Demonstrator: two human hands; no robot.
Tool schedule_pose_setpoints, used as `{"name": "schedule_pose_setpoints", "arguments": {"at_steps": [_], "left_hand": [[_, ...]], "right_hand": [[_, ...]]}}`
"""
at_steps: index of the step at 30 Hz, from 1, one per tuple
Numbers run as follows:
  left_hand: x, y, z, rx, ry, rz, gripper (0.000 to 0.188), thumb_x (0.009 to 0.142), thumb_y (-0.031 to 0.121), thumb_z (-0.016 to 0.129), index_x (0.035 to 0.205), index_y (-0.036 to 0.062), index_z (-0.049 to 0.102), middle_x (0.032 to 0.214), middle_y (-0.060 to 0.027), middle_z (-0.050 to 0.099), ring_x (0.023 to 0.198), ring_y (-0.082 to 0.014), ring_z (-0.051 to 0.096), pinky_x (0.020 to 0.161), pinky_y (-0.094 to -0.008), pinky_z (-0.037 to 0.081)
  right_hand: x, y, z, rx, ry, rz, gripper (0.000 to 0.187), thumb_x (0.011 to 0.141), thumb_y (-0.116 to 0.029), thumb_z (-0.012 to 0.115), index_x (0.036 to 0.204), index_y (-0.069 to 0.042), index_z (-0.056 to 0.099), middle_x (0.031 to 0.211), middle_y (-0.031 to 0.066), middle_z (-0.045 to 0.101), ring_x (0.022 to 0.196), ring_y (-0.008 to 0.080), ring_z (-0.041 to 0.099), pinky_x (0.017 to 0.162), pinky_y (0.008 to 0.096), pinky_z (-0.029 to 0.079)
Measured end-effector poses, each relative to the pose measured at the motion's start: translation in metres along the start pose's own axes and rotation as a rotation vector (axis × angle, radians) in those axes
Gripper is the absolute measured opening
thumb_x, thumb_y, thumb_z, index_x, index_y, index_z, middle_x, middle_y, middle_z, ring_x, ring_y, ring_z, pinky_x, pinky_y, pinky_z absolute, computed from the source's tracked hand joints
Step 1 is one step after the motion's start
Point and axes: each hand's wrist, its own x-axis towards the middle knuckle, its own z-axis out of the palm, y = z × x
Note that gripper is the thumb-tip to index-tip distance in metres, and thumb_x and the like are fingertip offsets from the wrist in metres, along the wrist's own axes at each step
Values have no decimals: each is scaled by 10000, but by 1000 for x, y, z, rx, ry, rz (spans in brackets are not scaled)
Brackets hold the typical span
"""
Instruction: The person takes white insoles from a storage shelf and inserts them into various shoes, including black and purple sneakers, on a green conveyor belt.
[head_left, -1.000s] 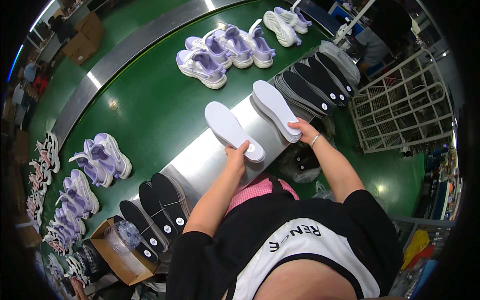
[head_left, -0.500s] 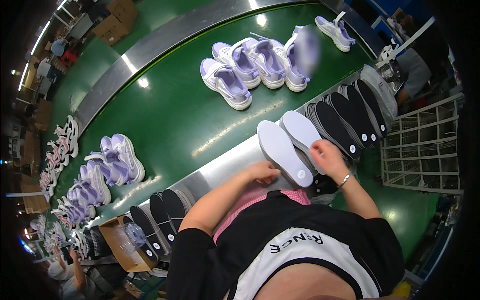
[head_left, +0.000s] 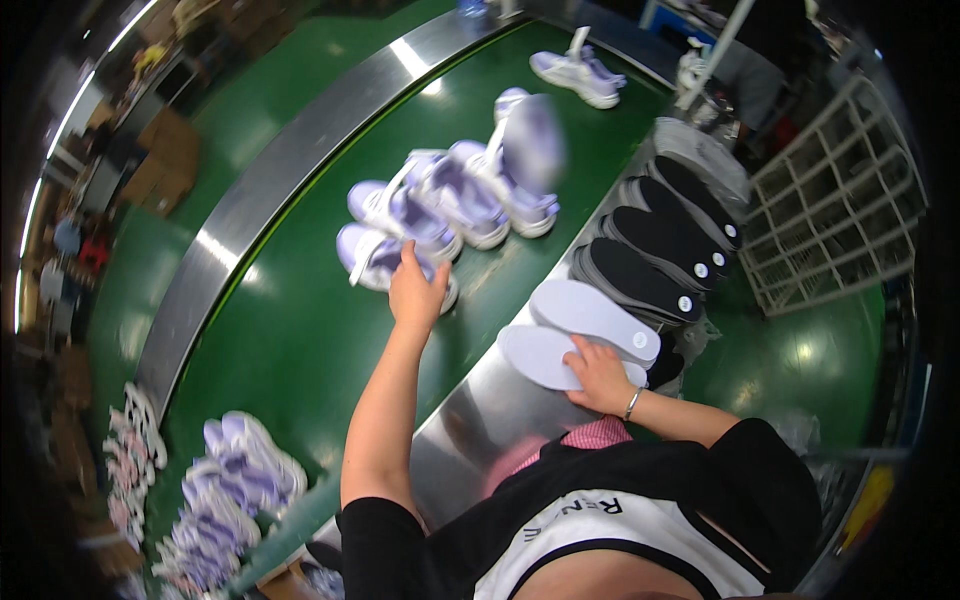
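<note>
My left hand [head_left: 415,290] reaches over the green belt to the nearest white and lilac sneaker [head_left: 378,258]. Its index finger and thumb are apart at the shoe's opening and heel; whether they press on the shoe is hard to tell. My right hand [head_left: 600,375] has its fingers bent over the heel half of a white insole [head_left: 540,355], thumb at the near edge. Beside it lies another white insole [head_left: 590,315] on the metal ledge. Several more lilac sneakers [head_left: 465,195] stand in a row beyond my left hand, one partly blurred.
Stacks of black insoles [head_left: 640,280] line the metal ledge [head_left: 480,400] to the right. A white wire rack [head_left: 830,200] stands beyond them. A single sneaker [head_left: 578,75] sits farther up the belt [head_left: 310,330]; more shoes [head_left: 240,470] crowd the lower left.
My left hand has moved from the ledge out to the nearest sneaker. My right hand has shifted onto the nearer white insole. The view has turned, so the whole scene sits differently.
</note>
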Motion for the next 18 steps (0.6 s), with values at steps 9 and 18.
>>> {"name": "schedule_pose_setpoints", "arguments": {"at_steps": [9,18], "left_hand": [[49,28,23,196,-480,-203,565,730,450,479,1157,92,389,974,-196,561,906,-330,542,764,-398,421],[-10,-21,-23,43,-315,-180,510,706,433,511,1045,53,508,952,-213,557,905,-348,528,780,-396,408]], "right_hand": [[-14,14,16,67,134,-30,484,571,-269,625,996,-106,459,1175,159,371,1007,294,422,813,387,330],[-5,18,21,56,195,-92,504,566,-275,634,1009,-102,467,1186,167,363,1004,314,416,829,406,327]]}}
